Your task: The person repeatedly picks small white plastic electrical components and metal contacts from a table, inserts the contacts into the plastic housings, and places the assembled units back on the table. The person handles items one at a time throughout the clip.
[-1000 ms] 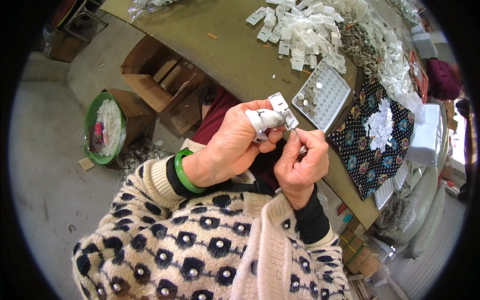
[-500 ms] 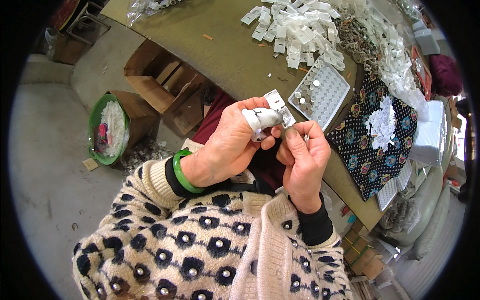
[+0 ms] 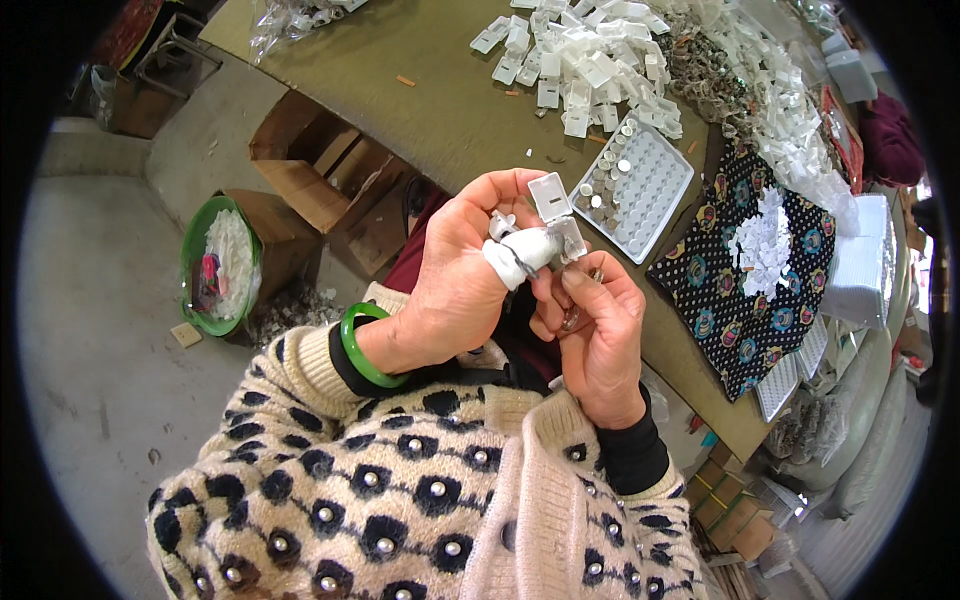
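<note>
Between the fingers of my left hand (image 3: 450, 270) is a small clear plastic case (image 3: 549, 197), its hinged lid standing up. White wrapping (image 3: 515, 255) covers my left thumb, which presses on the lower half of the case. My right hand (image 3: 605, 335) is closed just right of the case, thumb and forefinger pinched near its lower edge. Small shiny brownish-clear bits (image 3: 572, 318) show among the right fingers; their kind is too small to make out. What lies inside the case is mostly hidden by the thumb.
Beyond my hands on the greenish table (image 3: 400, 120) are a heap of clear cases (image 3: 580, 65) and a white dimpled tray (image 3: 655, 190) with small round discs. White paper slips (image 3: 763, 245) lie on a patterned dark cloth (image 3: 715, 335). Left stand a green-rimmed bin (image 3: 188, 270) and cardboard box (image 3: 300, 190).
My left hand and the case have shifted slightly left and up. My right fingers have moved slightly left, and shiny bits now show more clearly among them.
</note>
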